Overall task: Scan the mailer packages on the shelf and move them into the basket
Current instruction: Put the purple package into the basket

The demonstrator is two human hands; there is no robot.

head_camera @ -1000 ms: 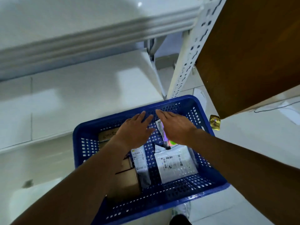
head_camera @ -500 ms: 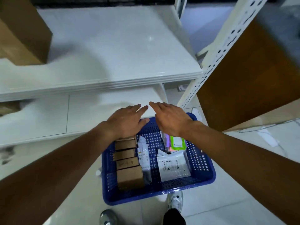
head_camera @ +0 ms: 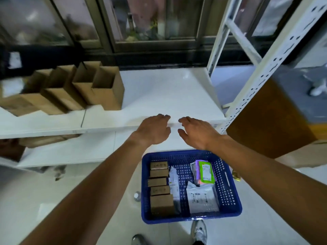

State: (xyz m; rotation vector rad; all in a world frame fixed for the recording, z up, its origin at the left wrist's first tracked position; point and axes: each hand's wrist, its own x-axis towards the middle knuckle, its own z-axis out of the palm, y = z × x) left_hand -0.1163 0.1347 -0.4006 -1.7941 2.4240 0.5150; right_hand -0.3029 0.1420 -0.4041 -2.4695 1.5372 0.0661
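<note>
A blue perforated basket (head_camera: 228, 184) stands on the floor below my arms. Inside it lie a white mailer (head_camera: 201, 198), a green-edged mailer (head_camera: 205, 172), a narrow grey mailer (head_camera: 174, 186) and a column of small cardboard boxes (head_camera: 159, 188). My left hand (head_camera: 152, 131) and my right hand (head_camera: 196, 131) hover side by side, palms down, at the front edge of the white shelf (head_camera: 168, 96). Both hold nothing, with loosely bent fingers. No mailer is visible on the shelf.
Several open cardboard boxes (head_camera: 99, 87) stand on the shelf's left part. A white perforated upright (head_camera: 265, 71) rises at the right, with a brown panel (head_camera: 272, 119) beyond it. A lower shelf (head_camera: 70, 151) sits underneath. My shoes (head_camera: 200, 232) show behind the basket.
Both hands have risen out of the basket to the shelf's front edge, empty. The view has tilted up, revealing the upper shelf, the cardboard boxes and the window.
</note>
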